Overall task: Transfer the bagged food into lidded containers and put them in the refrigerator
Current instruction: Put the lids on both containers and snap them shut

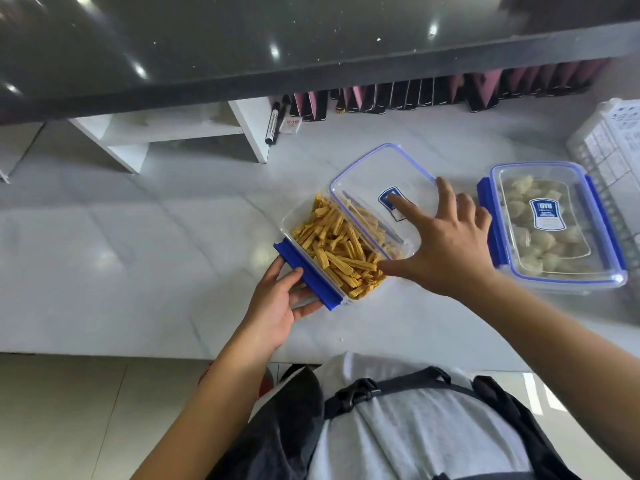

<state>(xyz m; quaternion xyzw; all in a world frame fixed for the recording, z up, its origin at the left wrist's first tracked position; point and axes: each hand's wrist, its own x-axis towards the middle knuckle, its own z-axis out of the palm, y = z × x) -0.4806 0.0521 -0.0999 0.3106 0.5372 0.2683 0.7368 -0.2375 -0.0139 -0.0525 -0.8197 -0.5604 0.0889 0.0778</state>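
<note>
Grey shirt (415, 427) and black chest strap (356, 393) filled the near edge of the view; the pale worktop (138, 254) lay beyond.

Left hand (277, 299): grip closed on the blue clasp (308, 275) at the near end of the clear container (288, 218), thumb on top, fingers tucked under.

Right hand (446, 247): no closed grip. Fingers were spread and straight, pressing flat on the clear lid (374, 178).

The lid sat askew. Its far end reached past the container's rim, and the near half of the box lay uncovered. The container was full of yellow strips (336, 251), so it looked already loaded. It stood mid-worktop, just ahead of the body.

The second container (561, 285), holding pale dumplings (530, 237), stood to the right with its lid on and blue side clasps folded down. A white wire basket (609, 147) stood just beyond it, and marker pens (272, 123) lay at the back. No bag or refrigerator was in view.

Step judged: lidding the second of two boxes, with transfer apparently done.

Next move probably calls for sliding the lid toward the body until it squares with the rim, then pressing it down evenly and snapping the clasps shut. The left hand would need to let the clasp swing free first. Any strips standing proud of the rim might stop the seal seating.
</note>
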